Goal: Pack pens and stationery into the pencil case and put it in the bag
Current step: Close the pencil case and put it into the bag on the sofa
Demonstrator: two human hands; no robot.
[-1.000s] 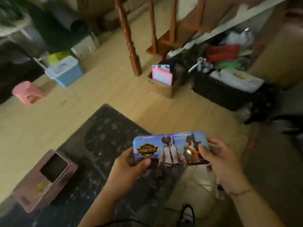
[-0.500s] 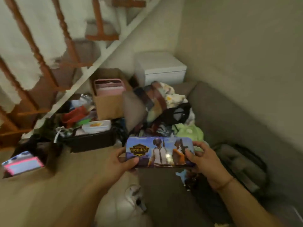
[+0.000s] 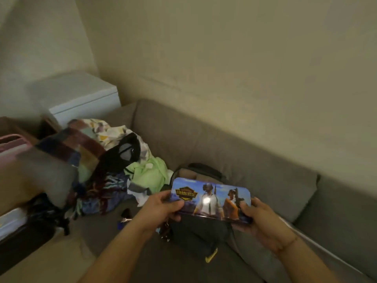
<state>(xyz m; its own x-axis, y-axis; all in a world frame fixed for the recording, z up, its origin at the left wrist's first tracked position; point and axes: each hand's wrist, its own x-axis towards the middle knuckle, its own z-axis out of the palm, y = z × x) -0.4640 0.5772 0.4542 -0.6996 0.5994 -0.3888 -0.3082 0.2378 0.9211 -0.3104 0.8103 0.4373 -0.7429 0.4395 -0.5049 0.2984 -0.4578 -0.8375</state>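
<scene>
Above one grey sofa (image 3: pixel 234 144), one pencil case (image 3: pixel 212 198), gripped by left hand (image 3: pixel 163 209), right hand (image 3: pixel 263 219), over one bag (image 3: pixel 204 229)

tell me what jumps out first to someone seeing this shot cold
The bright blue pencil case with game characters on its lid, held level at centre between the left hand and right hand. Next, the heap of clothes piled on the left end of the grey sofa. A dark bag lies on the seat just under the case.
</scene>
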